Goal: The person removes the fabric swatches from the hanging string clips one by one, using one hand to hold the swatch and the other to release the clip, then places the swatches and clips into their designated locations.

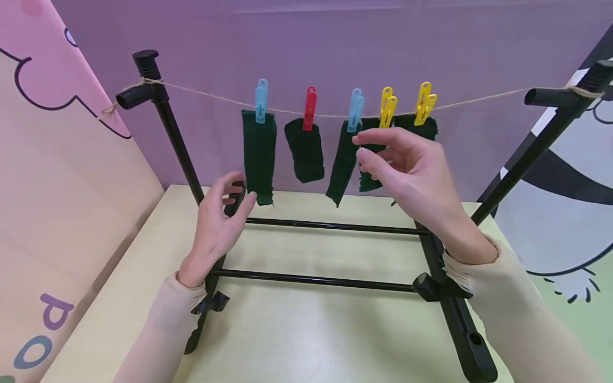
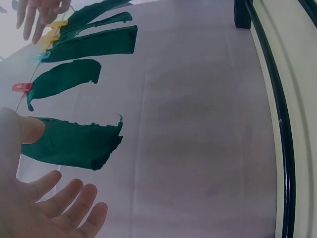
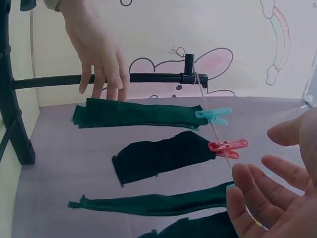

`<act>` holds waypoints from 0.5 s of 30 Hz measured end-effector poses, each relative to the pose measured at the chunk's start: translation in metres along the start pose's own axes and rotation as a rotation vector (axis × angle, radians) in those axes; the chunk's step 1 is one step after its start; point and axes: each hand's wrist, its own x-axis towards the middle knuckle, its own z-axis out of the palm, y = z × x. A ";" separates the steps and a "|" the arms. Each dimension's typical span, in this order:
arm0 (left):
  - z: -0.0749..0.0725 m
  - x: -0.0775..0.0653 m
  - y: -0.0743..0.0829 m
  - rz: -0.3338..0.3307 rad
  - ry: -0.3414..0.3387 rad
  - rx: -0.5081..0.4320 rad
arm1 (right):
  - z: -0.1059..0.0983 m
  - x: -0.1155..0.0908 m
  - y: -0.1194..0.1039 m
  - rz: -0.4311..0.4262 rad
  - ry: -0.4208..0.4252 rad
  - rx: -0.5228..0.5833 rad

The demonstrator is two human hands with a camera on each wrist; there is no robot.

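Note:
Five dark green cloth strips hang from a thin string. A blue clothespin holds the leftmost strip, and a red clothespin the second strip. Another blue clothespin clips the narrow third strip. Two yellow clothespins fasten the strips farther right, partly hidden behind my right hand. That hand is in front of the line, thumb and fingers apart and holding nothing. My left hand is beside the leftmost strip's lower end, fingers spread and likewise holding nothing.
The string is tied between two black posts, the left post and the right post. Black crossbars join the frame's feet low over the pale table. Behind stands a purple backdrop, with printed panels at both sides.

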 end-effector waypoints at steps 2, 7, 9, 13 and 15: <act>0.000 0.001 0.000 -0.004 -0.005 -0.006 | 0.002 0.003 -0.005 0.005 0.000 0.001; -0.001 0.005 0.001 -0.003 -0.011 -0.013 | 0.007 0.014 -0.017 -0.002 0.013 0.007; 0.000 0.008 0.001 0.000 -0.013 -0.021 | 0.007 0.018 -0.023 -0.010 0.021 0.006; 0.003 0.012 0.002 0.002 -0.014 -0.042 | 0.007 0.027 -0.032 -0.019 0.018 0.010; 0.004 0.014 0.003 0.006 -0.012 -0.048 | 0.008 0.032 -0.036 -0.033 0.013 0.019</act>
